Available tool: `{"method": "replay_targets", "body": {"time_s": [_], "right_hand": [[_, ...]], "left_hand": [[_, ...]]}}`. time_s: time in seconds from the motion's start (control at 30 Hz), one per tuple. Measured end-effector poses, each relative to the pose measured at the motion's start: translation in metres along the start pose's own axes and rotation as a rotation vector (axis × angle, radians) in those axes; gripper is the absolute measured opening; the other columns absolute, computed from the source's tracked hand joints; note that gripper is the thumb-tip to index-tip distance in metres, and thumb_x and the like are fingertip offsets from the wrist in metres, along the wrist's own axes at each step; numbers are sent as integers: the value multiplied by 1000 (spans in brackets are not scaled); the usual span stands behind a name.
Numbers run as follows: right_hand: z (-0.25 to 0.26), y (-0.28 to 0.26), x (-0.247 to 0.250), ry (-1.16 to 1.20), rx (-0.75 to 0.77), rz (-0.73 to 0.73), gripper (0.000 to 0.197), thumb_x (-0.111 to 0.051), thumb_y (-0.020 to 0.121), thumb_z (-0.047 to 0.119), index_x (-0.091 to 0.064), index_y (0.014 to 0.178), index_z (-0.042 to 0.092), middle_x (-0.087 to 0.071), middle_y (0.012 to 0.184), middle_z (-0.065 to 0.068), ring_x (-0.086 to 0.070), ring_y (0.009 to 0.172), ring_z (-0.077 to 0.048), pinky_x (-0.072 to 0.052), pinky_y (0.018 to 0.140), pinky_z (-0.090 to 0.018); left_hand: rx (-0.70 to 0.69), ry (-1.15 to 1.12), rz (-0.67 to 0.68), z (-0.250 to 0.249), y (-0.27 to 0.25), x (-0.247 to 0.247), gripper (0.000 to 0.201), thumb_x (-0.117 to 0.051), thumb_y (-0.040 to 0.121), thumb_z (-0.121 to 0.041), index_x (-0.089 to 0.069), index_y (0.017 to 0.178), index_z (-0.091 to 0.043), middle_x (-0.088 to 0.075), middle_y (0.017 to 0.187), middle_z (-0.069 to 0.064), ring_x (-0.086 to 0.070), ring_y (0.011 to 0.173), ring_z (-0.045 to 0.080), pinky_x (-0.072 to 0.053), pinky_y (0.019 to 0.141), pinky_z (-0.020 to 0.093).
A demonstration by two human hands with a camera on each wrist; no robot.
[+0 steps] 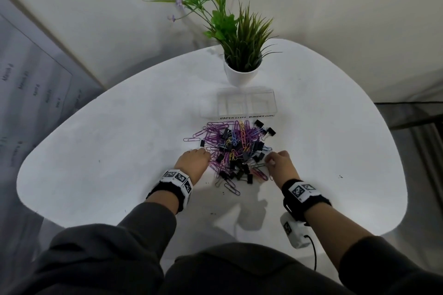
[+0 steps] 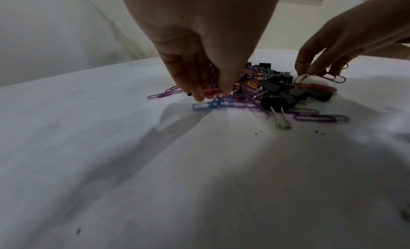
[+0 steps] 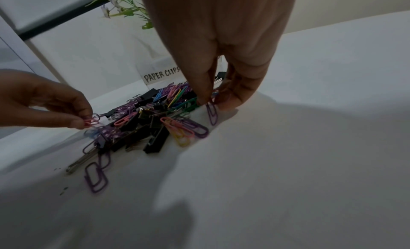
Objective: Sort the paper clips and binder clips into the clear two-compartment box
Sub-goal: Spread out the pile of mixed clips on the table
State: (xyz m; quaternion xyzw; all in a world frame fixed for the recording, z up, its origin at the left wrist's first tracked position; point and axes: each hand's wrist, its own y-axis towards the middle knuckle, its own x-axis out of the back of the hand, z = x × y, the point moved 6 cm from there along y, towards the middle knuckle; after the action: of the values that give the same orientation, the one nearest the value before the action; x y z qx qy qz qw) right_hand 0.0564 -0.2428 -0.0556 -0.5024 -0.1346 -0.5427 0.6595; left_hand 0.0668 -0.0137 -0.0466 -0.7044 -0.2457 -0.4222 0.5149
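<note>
Both hands pinch paper clips — left hand a pink one, right hand a purple one — with the clear box at twelve o'clock.

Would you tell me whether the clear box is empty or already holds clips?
Empty: both compartments of the clear box show only bare plastic.

dark grey sleeves, blk wristbands w/ b&w marker tags

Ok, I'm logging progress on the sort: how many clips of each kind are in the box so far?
Paper clips in the box: 0
Binder clips in the box: 0
Total: 0
</note>
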Motion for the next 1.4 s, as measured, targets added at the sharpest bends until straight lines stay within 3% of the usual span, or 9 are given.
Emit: {"method": "replay_targets", "body": {"time_s": [0.2,0.4,0.57,0.67,0.77,0.87,1.03,1.2,1.4], "right_hand": [[-1,0,5,61,0,25,20,-49,89,1,-62,104,-2,-57,115,-21,-56,103,-34,-40,85,-27],[-2,1,19,168,40,-60,11,-57,87,7,-46,84,9,-52,84,-11,-47,78,-21,-33,69,-26],[-8,2,17,288,-47,12,31,-37,90,-5,-41,119,6,-52,74,-4,-55,76,-26,-49,73,-41],[-15,-6,11,140,-100,59,35,-32,93,0,-43,127,6,-60,101,-18,-50,79,-25,-37,69,-31],[-16,-15,2,26,-83,107,32,-49,93,14,-48,124,6,-54,122,-18,-54,90,-27,-36,74,-26],[-11,-15,-6,-133,-31,107,35,-56,91,25,-49,121,7,-55,122,-13,-58,105,-30,-44,80,-31],[5,1,-18,-266,19,145,25,-52,93,25,-58,105,3,-61,112,-15,-60,96,-29,-46,76,-33],[18,3,-7,-260,110,121,9,-44,93,12,-46,86,9,-52,89,-11,-46,77,-21,-35,61,-27],[-8,-10,8,-85,-20,139,28,-36,95,6,-50,120,7,-62,101,-19,-59,88,-30,-43,71,-30]], "left_hand": [[90,-180,-57,-2,-5,4,30,-39,99,-12,-51,126,-11,-59,123,10,-61,105,30,-49,84,37],[140,-262,-93,-9,-4,-1,43,-36,95,-1,-42,137,-9,-52,128,15,-55,112,32,-47,91,38],[231,-447,-154,-6,-16,4,29,-34,100,-13,-51,121,-4,-51,123,15,-54,107,31,-43,89,36],[263,-504,-175,-1,-18,4,33,-28,101,-22,-53,104,0,-55,109,19,-59,95,33,-44,81,38],[282,-538,-183,5,-14,3,45,-21,101,-39,-46,83,-7,-58,94,19,-66,83,31,-42,69,36],[292,-487,-182,5,-18,2,46,-28,97,-51,-40,80,-10,-46,82,7,-54,76,25,-38,66,32],[320,-551,-165,17,-24,-4,47,-32,98,-46,-50,97,-2,-56,96,12,-56,87,30,-41,74,33],[348,-507,-97,25,-34,-7,43,-23,102,-39,-40,76,-10,-42,68,0,-46,76,25,-33,70,31],[384,-537,-28,27,-36,-7,40,-20,104,-27,-48,116,-1,-64,109,20,-61,98,35,-43,81,37]]}}
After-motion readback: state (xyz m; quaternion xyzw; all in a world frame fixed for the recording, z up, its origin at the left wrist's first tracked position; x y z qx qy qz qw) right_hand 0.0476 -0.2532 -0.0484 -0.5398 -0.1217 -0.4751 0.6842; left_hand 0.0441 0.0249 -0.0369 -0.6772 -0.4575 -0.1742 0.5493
